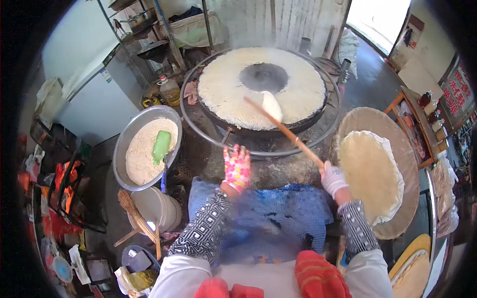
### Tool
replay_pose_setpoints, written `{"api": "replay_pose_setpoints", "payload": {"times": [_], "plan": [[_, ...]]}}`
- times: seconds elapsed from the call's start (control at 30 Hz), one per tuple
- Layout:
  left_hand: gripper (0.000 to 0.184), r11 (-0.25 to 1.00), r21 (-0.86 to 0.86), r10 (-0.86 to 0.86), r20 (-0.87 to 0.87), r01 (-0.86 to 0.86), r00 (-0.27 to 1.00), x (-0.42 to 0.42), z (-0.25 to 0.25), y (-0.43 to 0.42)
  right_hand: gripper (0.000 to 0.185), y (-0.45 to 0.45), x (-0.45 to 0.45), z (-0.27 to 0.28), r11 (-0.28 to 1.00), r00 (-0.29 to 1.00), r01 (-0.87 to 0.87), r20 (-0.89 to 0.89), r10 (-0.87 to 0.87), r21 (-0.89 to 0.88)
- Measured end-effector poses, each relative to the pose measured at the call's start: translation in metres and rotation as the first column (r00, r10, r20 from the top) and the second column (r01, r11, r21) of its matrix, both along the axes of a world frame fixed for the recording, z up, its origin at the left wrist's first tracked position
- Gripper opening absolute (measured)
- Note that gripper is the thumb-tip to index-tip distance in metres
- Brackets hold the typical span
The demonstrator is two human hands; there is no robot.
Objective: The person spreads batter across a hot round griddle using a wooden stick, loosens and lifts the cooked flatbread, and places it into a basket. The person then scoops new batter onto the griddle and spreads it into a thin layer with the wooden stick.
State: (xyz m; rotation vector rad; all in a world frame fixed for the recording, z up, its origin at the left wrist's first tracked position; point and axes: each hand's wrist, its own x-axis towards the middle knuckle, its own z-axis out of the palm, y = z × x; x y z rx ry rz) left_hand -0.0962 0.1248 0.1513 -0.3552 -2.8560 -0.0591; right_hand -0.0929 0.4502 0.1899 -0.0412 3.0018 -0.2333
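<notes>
Left glove [237,169]: pink and yellow blotches on white
Right glove [334,180]: white, pinkish
Sleeves [202,227]: black and white geometric pattern
Scoop [161,146]: green
Cloth [288,211]: blue, checked
Knit fabric [322,275]: red, orange stripes
Batter [218,79]: creamy white
Stick [283,130]: brown
Bowl [119,158]: silver-gray

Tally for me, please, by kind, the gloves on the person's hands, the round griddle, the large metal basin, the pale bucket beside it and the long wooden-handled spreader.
Gloves: 2 (floral glove, whitish glove)
Round griddle: 1
Large metal basin: 1
Pale bucket: 1
Wooden-handled spreader: 1
Total: 6
</notes>
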Motion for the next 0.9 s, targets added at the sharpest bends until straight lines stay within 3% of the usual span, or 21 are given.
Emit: {"api": "replay_pose_setpoints", "payload": {"times": [0.17, 0.23, 0.27, 0.3, 0.37, 0.43, 0.5, 0.63, 0.73, 0.83, 0.9], "plan": [[0.053, 0.994, -0.001, -0.111, -0.172, 0.113, 0.979, -0.004, 0.005, 0.048, 0.026, -0.034, -0.071, 0.007, 0.999, 0.997, 0.010, -0.073, -0.008, 0.031], [0.056, 0.989, -0.100, -0.108, -0.014, 0.106, 0.994, -0.009, 0.003, 0.060, 0.027, -0.053, -0.069, 0.014, 0.995, 0.994, -0.092, -0.060, 0.091, -0.021], [0.054, 0.981, -0.153, -0.090, 0.169, 0.116, 0.981, -0.010, 0.002, 0.063, 0.027, -0.063, -0.066, 0.020, 0.984, 0.987, -0.162, -0.009, 0.163, 0.072], [0.054, 0.987, -0.128, -0.076, 0.180, 0.100, 0.981, -0.008, -0.001, 0.066, 0.027, -0.056, -0.074, 0.010, 0.979, 0.983, -0.181, 0.008, 0.181, 0.093], [0.048, 0.946, -0.321, -0.007, 0.137, 0.051, 0.991, -0.007, -0.003, 0.062, 0.026, -0.039, -0.099, -0.019, 1.000, 0.993, -0.013, -0.120, 0.014, 0.011], [0.044, 0.947, -0.315, -0.016, 0.158, 0.066, 0.987, 0.000, 0.001, 0.051, 0.027, -0.046, -0.108, 0.003, 0.999, 0.994, 0.031, -0.107, -0.029, 0.018], [0.045, 0.958, -0.279, -0.022, 0.134, 0.059, 0.991, -0.003, 0.006, 0.044, 0.026, -0.056, -0.102, 0.013, 0.999, 0.987, -0.042, -0.156, 0.041, -0.004], [0.042, 0.985, -0.172, 0.019, 0.083, -0.004, 0.996, -0.011, -0.005, 0.030, 0.027, -0.054, -0.090, 0.001, 0.990, 0.994, -0.108, 0.037, 0.105, 0.091], [0.044, 0.982, -0.182, 0.057, 0.024, -0.052, 0.998, -0.011, -0.004, 0.016, 0.026, -0.036, -0.110, -0.002, 0.997, 0.997, 0.054, -0.061, -0.051, 0.054], [0.052, 0.979, -0.187, 0.089, 0.045, -0.079, 0.995, -0.013, -0.009, -0.001, 0.028, -0.060, -0.109, 0.022, 0.999, 0.998, 0.031, -0.058, -0.030, 0.022], [0.055, 0.988, -0.130, 0.087, 0.031, -0.083, 0.996, -0.017, -0.010, -0.013, 0.029, -0.059, -0.100, 0.014, 0.993, 0.991, -0.116, -0.066, 0.117, 0.030]]}}
